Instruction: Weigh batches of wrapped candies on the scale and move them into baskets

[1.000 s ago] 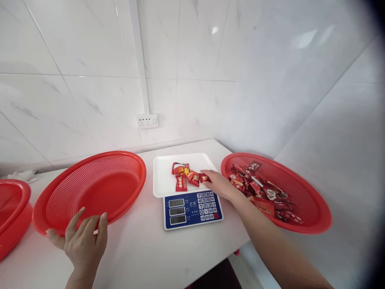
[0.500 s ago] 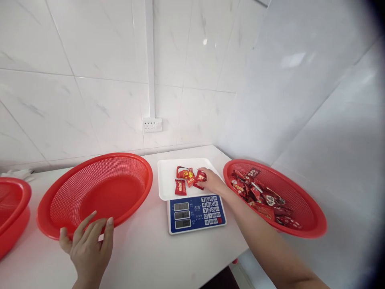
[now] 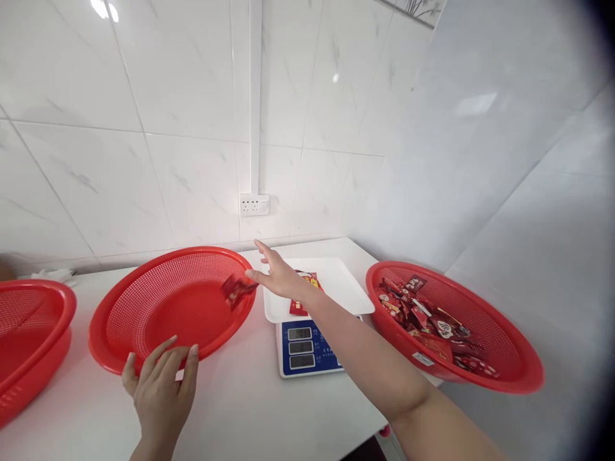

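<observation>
My right hand (image 3: 277, 271) reaches left across the scale, fingers apart and holding nothing. Just beyond its thumb, a small red snack packet (image 3: 237, 291), blurred by motion, is over the right side of the middle red basket (image 3: 139, 282). More red packets (image 3: 298, 307) lie on the white weighing tray (image 3: 343, 291), partly hidden by my right forearm. That arm also covers part of the blue digital scale (image 3: 307, 358). My left hand (image 3: 161, 387) is at the middle basket's near rim, its fingers spread and slightly bent, without any packet.
On the right, another red basket (image 3: 509, 333) holds many red snack packets (image 3: 432, 320) and overhangs the table edge. A further red basket (image 3: 52, 333) stands at the far left. The tiled wall behind carries a power socket (image 3: 254, 205).
My right hand has moved left from the tray towards the middle basket and let go of a packet. My left hand keeps its place by the rim. The view has shifted slightly.
</observation>
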Demonstrator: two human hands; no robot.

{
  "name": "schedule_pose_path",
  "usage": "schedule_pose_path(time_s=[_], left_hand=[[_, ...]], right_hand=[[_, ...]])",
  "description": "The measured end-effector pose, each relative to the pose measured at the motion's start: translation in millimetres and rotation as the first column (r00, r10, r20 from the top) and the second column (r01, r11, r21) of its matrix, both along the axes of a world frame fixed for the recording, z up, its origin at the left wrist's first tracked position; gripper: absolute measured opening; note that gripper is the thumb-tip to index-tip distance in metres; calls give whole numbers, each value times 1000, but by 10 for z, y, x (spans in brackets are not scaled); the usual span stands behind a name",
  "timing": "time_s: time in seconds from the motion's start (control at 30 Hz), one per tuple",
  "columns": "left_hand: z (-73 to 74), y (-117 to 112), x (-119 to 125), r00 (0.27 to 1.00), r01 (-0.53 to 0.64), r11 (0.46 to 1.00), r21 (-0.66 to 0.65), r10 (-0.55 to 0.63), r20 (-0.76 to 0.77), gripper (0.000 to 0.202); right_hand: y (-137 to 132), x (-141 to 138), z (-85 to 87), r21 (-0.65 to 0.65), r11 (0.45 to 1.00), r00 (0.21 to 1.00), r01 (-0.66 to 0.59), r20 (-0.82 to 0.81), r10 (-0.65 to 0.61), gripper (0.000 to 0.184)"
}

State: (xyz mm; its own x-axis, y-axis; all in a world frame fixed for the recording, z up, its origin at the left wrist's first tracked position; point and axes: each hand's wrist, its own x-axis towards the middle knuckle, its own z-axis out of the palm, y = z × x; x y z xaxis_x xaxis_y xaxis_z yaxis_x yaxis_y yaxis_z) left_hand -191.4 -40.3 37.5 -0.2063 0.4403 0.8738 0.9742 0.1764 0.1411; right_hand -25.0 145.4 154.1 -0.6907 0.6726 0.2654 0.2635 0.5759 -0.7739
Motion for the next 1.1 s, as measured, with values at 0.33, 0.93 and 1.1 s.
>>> schedule_pose_path(time_s=[0.33,0.93,1.1], left_hand=[[25,-23,25,998,18,1000,-20,-17,57,17],[25,-14,37,997,29,1000,-8,-28,69,16],[-9,-10,-39,997,69,996,-50,-67,37,18]], right_hand=[[352,712,-616,243,952,697,188,650,-303,84],[487,461,-531,248,864,867,438,138,-479,26],[211,-281,-327,-175,970,964,168,-178,-199,43]])
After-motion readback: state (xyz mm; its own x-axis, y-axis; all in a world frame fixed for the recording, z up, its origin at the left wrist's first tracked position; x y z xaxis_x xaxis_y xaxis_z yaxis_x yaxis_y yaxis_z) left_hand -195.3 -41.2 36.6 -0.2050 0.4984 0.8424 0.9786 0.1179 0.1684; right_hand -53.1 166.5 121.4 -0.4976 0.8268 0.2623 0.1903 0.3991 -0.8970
